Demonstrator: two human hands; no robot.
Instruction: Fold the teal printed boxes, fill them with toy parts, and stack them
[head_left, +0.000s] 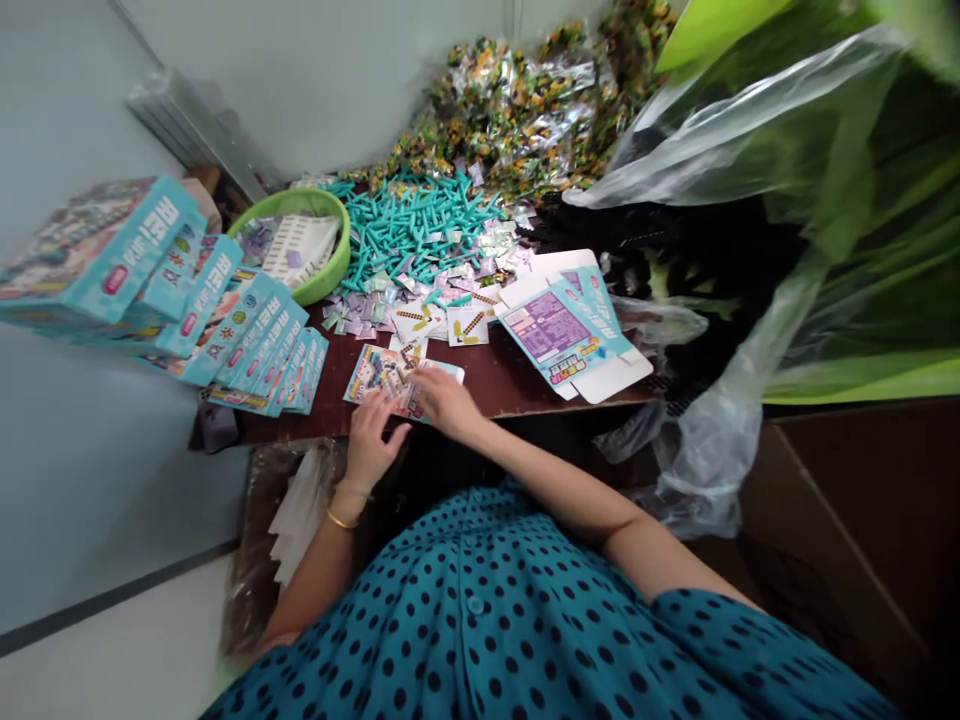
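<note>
My left hand (373,432) rests at the near edge of the brown table (510,378), its fingers lying on a colourful printed card (379,370). My right hand (444,400) lies just to the right, fingers bent over the same card and the small sheets on it. I cannot make out whether either hand grips anything. A flat unfolded teal and white box (574,335) lies to the right of my hands. Small printed sheets (442,322) and little sachets (360,310) lie just beyond the card.
Teal boxes (187,290) are stacked and fanned at the left. A green bowl (330,265) holds white sheets. A heap of teal sticks (412,220) and a pile of shiny packets (525,110) lie further back. Clear plastic bags (750,200) and a cardboard carton (862,520) crowd the right.
</note>
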